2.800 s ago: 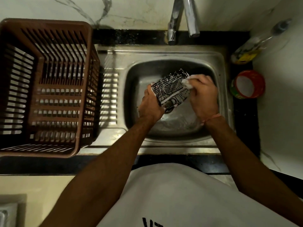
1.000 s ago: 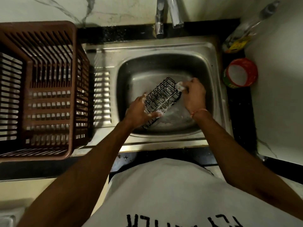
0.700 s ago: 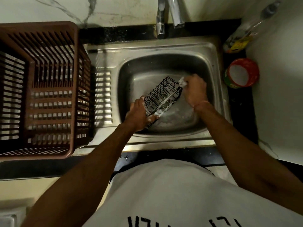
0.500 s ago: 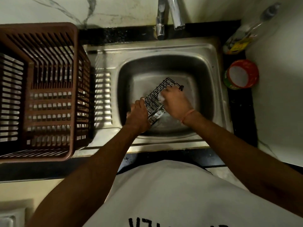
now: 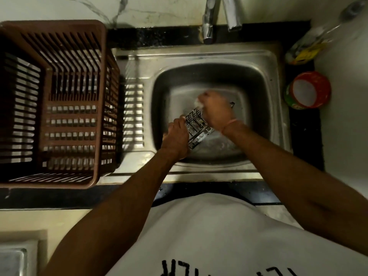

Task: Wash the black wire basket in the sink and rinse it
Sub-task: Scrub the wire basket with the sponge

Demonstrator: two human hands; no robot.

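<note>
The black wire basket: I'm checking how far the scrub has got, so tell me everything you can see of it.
The black wire basket is a small oblong cage of thin dark wire in a grid, streaked with white suds. It sits tilted over the bowl of the steel sink, one end toward the person. The left hand grips its near left side; the right hand, holding a pale sudsy scrubber, covers its far end. Only the middle and a wire tip by the right hand show.

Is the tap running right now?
Off, apparently: no stream falls from the tap into the sink.
</note>
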